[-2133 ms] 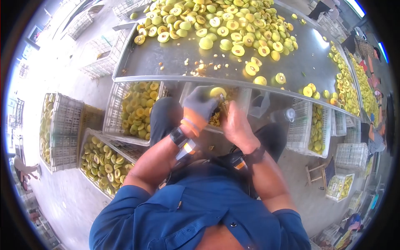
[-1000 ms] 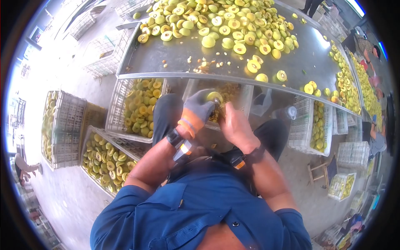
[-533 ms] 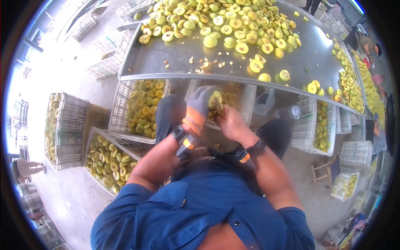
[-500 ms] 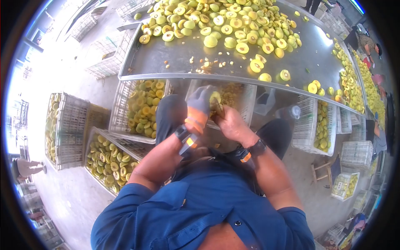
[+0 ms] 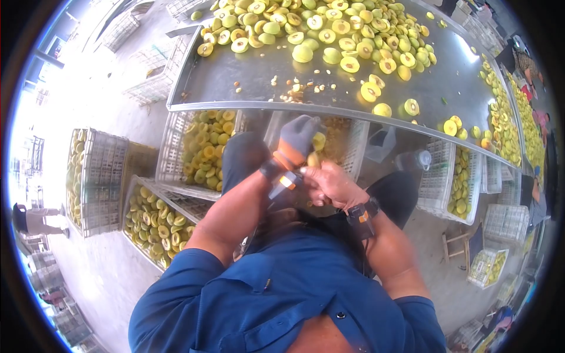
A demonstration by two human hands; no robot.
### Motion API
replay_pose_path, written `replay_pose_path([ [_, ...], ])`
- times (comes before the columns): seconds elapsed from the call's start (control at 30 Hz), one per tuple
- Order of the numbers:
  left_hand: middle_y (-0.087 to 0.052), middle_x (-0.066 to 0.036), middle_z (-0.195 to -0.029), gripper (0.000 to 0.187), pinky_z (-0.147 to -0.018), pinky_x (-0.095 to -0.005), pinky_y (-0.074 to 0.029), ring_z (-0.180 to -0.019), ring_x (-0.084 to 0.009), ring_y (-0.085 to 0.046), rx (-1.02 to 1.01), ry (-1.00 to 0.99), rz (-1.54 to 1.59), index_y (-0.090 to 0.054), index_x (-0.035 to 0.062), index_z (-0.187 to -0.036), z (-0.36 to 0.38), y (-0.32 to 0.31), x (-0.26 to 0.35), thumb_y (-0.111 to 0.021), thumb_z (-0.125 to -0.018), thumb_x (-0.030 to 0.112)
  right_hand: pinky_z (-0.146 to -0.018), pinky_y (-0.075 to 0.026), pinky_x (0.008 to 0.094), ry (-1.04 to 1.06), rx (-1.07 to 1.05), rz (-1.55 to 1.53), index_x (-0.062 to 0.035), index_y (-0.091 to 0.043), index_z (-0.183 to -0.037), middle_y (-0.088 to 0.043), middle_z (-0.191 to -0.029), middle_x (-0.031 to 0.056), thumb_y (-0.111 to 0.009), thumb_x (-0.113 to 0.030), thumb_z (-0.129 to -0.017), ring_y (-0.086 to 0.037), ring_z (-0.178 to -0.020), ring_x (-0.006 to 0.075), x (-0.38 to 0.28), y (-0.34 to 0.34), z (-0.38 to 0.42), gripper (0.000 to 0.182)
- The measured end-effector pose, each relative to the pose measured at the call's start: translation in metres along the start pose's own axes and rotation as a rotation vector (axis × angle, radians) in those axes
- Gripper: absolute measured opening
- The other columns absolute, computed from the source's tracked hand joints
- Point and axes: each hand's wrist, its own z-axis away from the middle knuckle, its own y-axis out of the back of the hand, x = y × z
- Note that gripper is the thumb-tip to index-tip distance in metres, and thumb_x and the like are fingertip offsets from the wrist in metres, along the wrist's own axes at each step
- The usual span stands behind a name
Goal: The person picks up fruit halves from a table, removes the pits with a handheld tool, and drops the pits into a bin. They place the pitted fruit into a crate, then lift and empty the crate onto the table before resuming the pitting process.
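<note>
My left hand (image 5: 299, 136), in a grey and orange glove, is closed on a yellow-green fruit half (image 5: 318, 141) just below the metal table edge. Bare and curled, my right hand (image 5: 329, 183) is close beneath it, with its fingers wrapped round a tool whose yellowish part (image 5: 313, 159) shows above the thumb. Motion blur softens both hands, and most of the tool is hidden. Behind them is a white crate (image 5: 357, 147) holding small brownish pieces.
A metal table (image 5: 235, 79) bears a heap of halved fruit (image 5: 353, 29) and scattered pits. Fruit-filled crates (image 5: 203, 188) (image 5: 450, 200) stand on both sides. A clear plastic jug (image 5: 422, 160) is at right. Other people are at the far right and left.
My right hand has turned and lowered slightly, closer to my body. My left hand has shifted a little right, still with the fruit. The view has moved slightly.
</note>
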Motion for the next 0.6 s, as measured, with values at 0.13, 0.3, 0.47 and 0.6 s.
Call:
replay_pose_path([
  [0.13, -0.077, -0.014, -0.112, 0.034, -0.083, -0.0341, -0.056, -0.093, -0.0212, -0.071, 0.102, -0.279, -0.328, -0.075, -0.001, -0.118, -0.019, -0.002, -0.041, -0.064, -0.106, 0.03, -0.045, -0.038, 0.032, 0.112, 0.004, 0.035, -0.0096, -0.05, -0.092, -0.046, -0.068, -0.0013, -0.062, -0.024, -0.108, -0.045, -0.049, 0.0116, -0.003, 0.011, -0.004, 0.024],
  [0.3, -0.077, -0.017, -0.108, 0.035, -0.087, -0.0359, -0.053, -0.095, -0.0213, -0.07, 0.331, 0.27, 0.308, -0.077, -0.0019, -0.117, -0.043, 0.013, -0.048, -0.067, -0.104, 0.029, -0.042, -0.038, 0.0315, 0.12, 0.155, 0.177, -0.0087, -0.055, -0.091, -0.051, -0.064, 0.0004, -0.062, -0.02, -0.105, -0.05, -0.048, 0.0125, 0.001, 0.05, -0.018, 0.019],
  [0.47, -0.078, -0.012, -0.108, 0.024, -0.084, -0.0323, -0.055, -0.093, -0.0226, -0.071, 0.358, -0.168, -0.362, -0.077, 0.0007, -0.117, -0.023, 0.07, -0.002, -0.065, -0.104, 0.016, -0.042, -0.041, 0.0333, 0.136, 0.381, 0.386, -0.0038, -0.056, -0.086, -0.054, -0.061, 0.0031, -0.065, -0.023, -0.101, -0.052, -0.045, 0.0146, 0.021, 0.08, -0.039, 0.026],
  [0.6, -0.079, -0.01, -0.104, 0.019, -0.085, -0.0305, -0.056, -0.093, -0.0188, -0.071, 0.447, -0.335, -0.708, -0.077, 0.0006, -0.113, -0.006, 0.151, -0.008, -0.064, -0.103, 0.01, -0.04, -0.039, 0.0324, 0.22, 0.38, 0.433, -0.0092, -0.053, -0.087, -0.052, -0.066, 0.0003, -0.064, -0.019, -0.103, -0.05, -0.046, 0.013, 0.002, 0.086, -0.026, 0.022],
])
